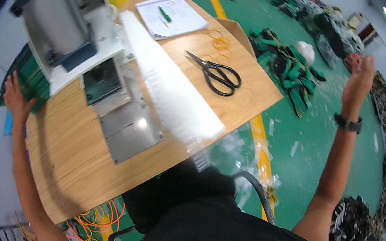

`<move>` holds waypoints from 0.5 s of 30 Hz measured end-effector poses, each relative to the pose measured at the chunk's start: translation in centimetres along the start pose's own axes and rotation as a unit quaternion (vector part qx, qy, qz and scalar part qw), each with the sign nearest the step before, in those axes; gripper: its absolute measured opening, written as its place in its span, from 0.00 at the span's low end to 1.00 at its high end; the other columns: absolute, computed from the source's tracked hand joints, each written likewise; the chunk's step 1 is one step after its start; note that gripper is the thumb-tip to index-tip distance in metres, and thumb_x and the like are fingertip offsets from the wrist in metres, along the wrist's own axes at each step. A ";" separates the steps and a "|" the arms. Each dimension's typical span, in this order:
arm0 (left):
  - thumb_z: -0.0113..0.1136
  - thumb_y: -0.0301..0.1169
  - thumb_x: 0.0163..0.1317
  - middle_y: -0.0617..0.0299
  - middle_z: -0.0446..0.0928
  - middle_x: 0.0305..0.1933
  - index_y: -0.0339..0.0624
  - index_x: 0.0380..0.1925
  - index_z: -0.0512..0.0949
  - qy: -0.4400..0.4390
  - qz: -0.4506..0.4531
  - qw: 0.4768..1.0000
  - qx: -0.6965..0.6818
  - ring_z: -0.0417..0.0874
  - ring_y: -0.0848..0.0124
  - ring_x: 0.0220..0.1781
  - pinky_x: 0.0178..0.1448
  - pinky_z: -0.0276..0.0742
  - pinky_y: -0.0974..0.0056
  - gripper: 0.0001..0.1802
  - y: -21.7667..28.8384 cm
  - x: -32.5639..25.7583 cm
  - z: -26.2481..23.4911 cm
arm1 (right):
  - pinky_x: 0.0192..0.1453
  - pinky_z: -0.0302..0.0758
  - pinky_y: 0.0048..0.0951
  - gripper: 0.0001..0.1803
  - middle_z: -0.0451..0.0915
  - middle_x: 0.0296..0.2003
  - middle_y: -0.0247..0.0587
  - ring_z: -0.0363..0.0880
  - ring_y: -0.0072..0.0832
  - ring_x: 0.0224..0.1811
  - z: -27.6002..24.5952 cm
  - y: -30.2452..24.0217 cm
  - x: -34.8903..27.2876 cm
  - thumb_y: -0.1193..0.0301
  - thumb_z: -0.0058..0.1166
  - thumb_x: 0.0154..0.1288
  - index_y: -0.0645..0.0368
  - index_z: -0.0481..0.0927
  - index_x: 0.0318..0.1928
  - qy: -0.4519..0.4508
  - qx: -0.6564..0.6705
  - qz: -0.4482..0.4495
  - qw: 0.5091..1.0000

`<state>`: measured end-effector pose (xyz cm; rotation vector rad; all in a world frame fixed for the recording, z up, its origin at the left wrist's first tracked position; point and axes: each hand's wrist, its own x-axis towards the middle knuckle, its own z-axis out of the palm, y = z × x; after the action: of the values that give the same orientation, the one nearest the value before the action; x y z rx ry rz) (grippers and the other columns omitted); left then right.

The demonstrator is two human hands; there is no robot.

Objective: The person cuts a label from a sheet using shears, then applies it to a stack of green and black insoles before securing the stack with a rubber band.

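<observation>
At the table's far left edge, my left hand [18, 98] has its fingers spread against a dark green bundle or basket [28, 72]. Whether it grips any of that is not clear, but nothing shows in the fingers. My right hand [358, 84] is held out over the floor on the right, palm flat and fingers stretched, holding nothing. Black-handled scissors [216, 73] lie with blades apart on the wooden table [59, 151]. Alongside them runs a long stack of clear white plastic sheets or bags [169, 78], overhanging the near edge.
A machine [62, 20] with a metal plate [132, 137] stands on the table's left. Beyond the scissors are yellow rubber bands [220, 42] and a notebook [184, 19] with a green pen [164, 14]. Green straps [290, 70] and orange cords [96, 225] lie on the floor.
</observation>
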<state>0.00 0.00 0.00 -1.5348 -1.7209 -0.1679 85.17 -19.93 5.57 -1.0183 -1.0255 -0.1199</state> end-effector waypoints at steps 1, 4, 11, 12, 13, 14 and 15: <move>0.76 0.34 0.39 0.57 0.50 0.74 0.61 0.72 0.44 0.016 0.016 1.000 0.019 0.51 0.56 0.75 0.71 0.51 0.46 0.63 -1.4 0.2 0.1 | 0.69 0.56 0.32 0.26 0.66 0.63 0.46 0.63 0.31 0.66 -0.8 -0.3 -0.8 0.62 0.52 0.68 0.62 0.67 0.62 0.003 -0.015 0.011 1.000; 0.73 0.32 0.42 0.57 0.55 0.72 0.61 0.72 0.47 0.073 0.032 0.997 -0.008 0.56 0.58 0.72 0.70 0.55 0.50 0.59 0.7 -0.8 3.6 | 0.68 0.60 0.34 0.21 0.69 0.61 0.43 0.65 0.32 0.65 -2.3 -0.3 -5.8 0.65 0.49 0.69 0.63 0.71 0.58 -0.110 -0.221 -0.067 0.967; 0.69 0.29 0.47 0.50 0.71 0.59 0.54 0.71 0.50 0.054 0.097 0.987 -0.113 0.72 0.54 0.61 0.62 0.69 0.56 0.52 -2.4 1.9 -0.2 | 0.57 0.69 0.27 0.13 0.76 0.49 0.37 0.73 0.25 0.53 -1.1 0.9 -16.6 0.72 0.50 0.68 0.62 0.75 0.50 -0.159 -0.157 0.163 0.961; 0.68 0.30 0.48 0.49 0.73 0.57 0.54 0.72 0.49 0.067 0.089 0.982 -0.150 0.74 0.52 0.58 0.60 0.70 0.55 0.52 -3.5 1.4 -1.2 | 0.54 0.71 0.25 0.14 0.77 0.46 0.36 0.74 0.24 0.49 0.0 1.0 -17.2 0.72 0.50 0.68 0.62 0.74 0.52 -0.170 -0.148 0.140 0.964; 0.66 0.30 0.50 0.49 0.76 0.53 0.54 0.72 0.49 0.054 0.081 0.972 -0.213 0.76 0.53 0.55 0.58 0.72 0.56 0.50 -4.7 0.1 -2.7 | 0.53 0.71 0.25 0.15 0.77 0.45 0.37 0.75 0.24 0.48 1.4 0.5 -18.1 0.72 0.50 0.68 0.62 0.73 0.53 -0.175 -0.121 0.152 0.965; 0.64 0.31 0.52 0.49 0.78 0.50 0.54 0.72 0.49 0.047 0.070 0.956 -0.282 0.79 0.54 0.51 0.57 0.73 0.56 0.48 -5.5 -1.2 -4.0 | 0.52 0.71 0.25 0.16 0.77 0.44 0.37 0.75 0.24 0.47 2.9 -0.7 -18.8 0.72 0.50 0.68 0.62 0.72 0.54 -0.184 -0.090 0.164 0.965; 0.64 0.33 0.53 0.50 0.78 0.51 0.54 0.72 0.49 0.014 0.019 0.938 -0.345 0.80 0.57 0.50 0.56 0.73 0.56 0.48 -5.7 -2.5 -6.9 | 0.51 0.72 0.25 0.17 0.77 0.43 0.38 0.75 0.24 0.47 4.6 -1.5 -19.8 0.72 0.50 0.68 0.62 0.71 0.55 -0.198 -0.041 0.187 0.961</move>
<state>-1.94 -7.40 5.32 -2.0395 -1.6937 -0.8426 70.45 -24.36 -7.84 -1.3279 -1.1737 0.3688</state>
